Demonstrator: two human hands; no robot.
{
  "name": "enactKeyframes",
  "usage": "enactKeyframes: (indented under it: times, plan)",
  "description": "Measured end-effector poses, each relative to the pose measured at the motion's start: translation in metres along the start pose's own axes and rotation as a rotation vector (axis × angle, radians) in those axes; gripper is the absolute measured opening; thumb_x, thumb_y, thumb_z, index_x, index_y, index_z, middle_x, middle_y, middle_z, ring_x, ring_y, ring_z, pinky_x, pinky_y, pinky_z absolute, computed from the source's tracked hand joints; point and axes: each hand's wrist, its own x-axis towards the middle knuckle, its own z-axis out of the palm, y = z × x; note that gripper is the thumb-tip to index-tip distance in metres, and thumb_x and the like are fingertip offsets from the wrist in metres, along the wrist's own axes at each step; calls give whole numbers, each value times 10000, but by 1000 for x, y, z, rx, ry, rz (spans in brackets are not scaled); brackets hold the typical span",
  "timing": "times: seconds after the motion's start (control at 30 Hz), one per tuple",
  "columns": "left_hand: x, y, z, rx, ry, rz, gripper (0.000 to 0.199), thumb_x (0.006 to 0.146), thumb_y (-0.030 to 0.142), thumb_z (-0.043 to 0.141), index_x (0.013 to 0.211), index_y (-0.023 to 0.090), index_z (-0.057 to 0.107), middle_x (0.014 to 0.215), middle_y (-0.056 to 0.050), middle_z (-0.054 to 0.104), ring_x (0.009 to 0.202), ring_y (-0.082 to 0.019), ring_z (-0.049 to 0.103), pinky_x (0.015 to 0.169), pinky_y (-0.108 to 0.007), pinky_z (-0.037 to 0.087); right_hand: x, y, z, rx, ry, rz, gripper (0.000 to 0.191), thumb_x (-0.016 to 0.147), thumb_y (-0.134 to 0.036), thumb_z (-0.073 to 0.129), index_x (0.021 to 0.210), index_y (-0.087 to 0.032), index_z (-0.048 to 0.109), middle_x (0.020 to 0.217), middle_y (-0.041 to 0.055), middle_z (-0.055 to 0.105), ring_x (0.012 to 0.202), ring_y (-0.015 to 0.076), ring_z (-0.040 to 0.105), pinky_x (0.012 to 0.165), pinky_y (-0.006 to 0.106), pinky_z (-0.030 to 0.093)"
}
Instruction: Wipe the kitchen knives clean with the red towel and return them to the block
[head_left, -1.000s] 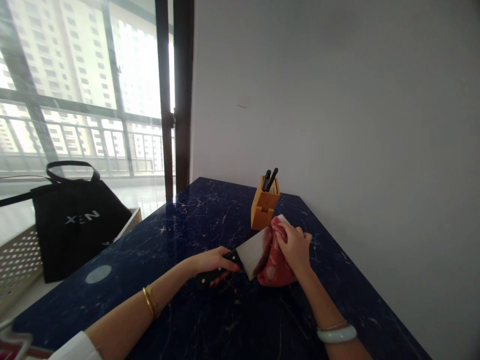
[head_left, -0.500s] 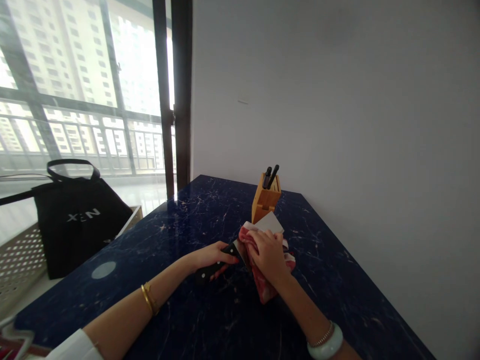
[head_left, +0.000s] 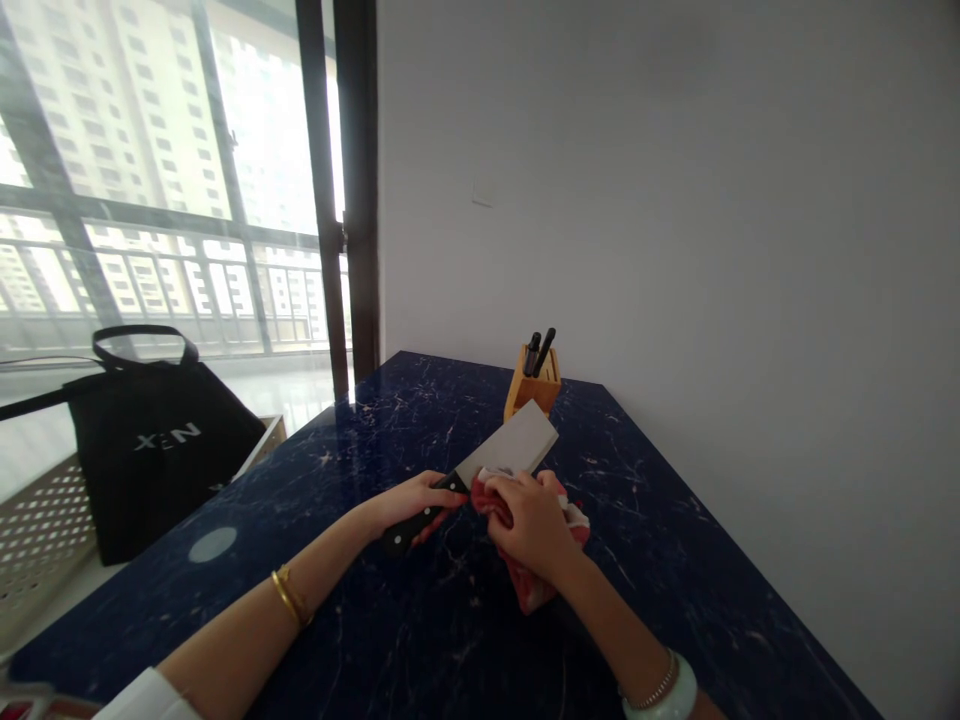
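A cleaver (head_left: 517, 440) with a wide steel blade and a black riveted handle is in my left hand (head_left: 421, 502), whose fingers wrap the handle near the blade. Its blade points away to the upper right, beside the far edge of a piece of raw red and white meat (head_left: 529, 588). Over that meat lies my right hand (head_left: 532, 520), fingers bent and gripping its upper part. The lower end of the meat rests on the dark blue marbled table (head_left: 390, 640).
Behind the blade stands a wooden knife block (head_left: 541, 388) with black handles in it. At the left, a black bag (head_left: 169, 440) lies over a beige perforated basket (head_left: 45, 530). A pale round spot (head_left: 212, 544) marks the table. A grey wall borders the right side.
The cleaver has come out from behind the meat and most of its blade now shows on the far side. My right hand has shifted slightly nearer, with its fingers more bent.
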Motion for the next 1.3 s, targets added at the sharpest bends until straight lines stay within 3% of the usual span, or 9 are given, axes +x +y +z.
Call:
enactKeyframes:
  times: [0.13, 0.33, 0.5, 0.67, 0.9, 1.07, 1.23, 1.3]
  plan:
    - [1, 0, -1, -11, -2, -3, 315, 686, 440, 591, 605, 162, 467, 388, 60, 452, 260, -71, 387, 246, -167, 310, 0, 7, 0, -95, 41, 105, 204, 699, -225, 485, 886, -206, 564, 740, 16, 576, 734, 167, 453, 707, 307, 199]
    - [1, 0, -2, -19, -5, 6, 300, 689, 412, 598, 592, 161, 466, 385, 58, 457, 263, -70, 388, 242, -161, 312, -1, 10, 6, -43, -2, -17, 131, 674, -230, 486, 791, -223, 544, 707, -13, 565, 718, 159, 449, 685, 297, 198]
    - [0, 0, -1, -23, -26, 0, 286, 692, 419, 589, 622, 161, 487, 376, 62, 448, 254, -71, 371, 232, -163, 300, 0, 34, 5, -102, 144, 241, 211, 717, -236, 461, 910, -207, 542, 757, 20, 589, 739, 174, 481, 706, 308, 198]
    - [2, -1, -2, 13, -69, -51, 273, 674, 414, 599, 703, 149, 541, 409, 54, 480, 260, -72, 400, 248, -158, 297, -4, 49, 2, -94, 90, 168, 155, 712, -247, 482, 844, -216, 558, 704, -1, 589, 707, 161, 486, 718, 310, 193]
    - [0, -3, 0, 61, -103, -82, 252, 679, 402, 589, 699, 158, 529, 404, 59, 478, 263, -78, 406, 248, -160, 308, -5, 82, 0, -170, 159, 381, 233, 753, -256, 457, 967, -212, 536, 844, 27, 625, 812, 188, 523, 705, 308, 193]
    - [-1, -3, 3, 72, -118, -94, 219, 684, 369, 578, 662, 163, 509, 398, 66, 455, 263, -77, 391, 243, -167, 326, -5, 82, -1, -200, 128, 319, 213, 760, -244, 463, 958, -212, 535, 837, 31, 626, 811, 189, 522, 703, 308, 202]
    - [-1, -3, 6, 88, -140, -107, 216, 671, 361, 585, 643, 163, 503, 397, 66, 449, 260, -80, 392, 238, -170, 328, -5, 81, -2, -238, 156, 414, 234, 772, -223, 448, 990, -184, 525, 865, 58, 625, 825, 207, 516, 712, 318, 213]
    - [-1, -3, 7, 91, -144, -111, 213, 670, 361, 585, 649, 166, 501, 392, 65, 453, 261, -84, 395, 238, -171, 330, -4, 74, -3, -221, 142, 354, 236, 760, -206, 456, 983, -184, 529, 873, 52, 620, 828, 202, 508, 718, 314, 220]
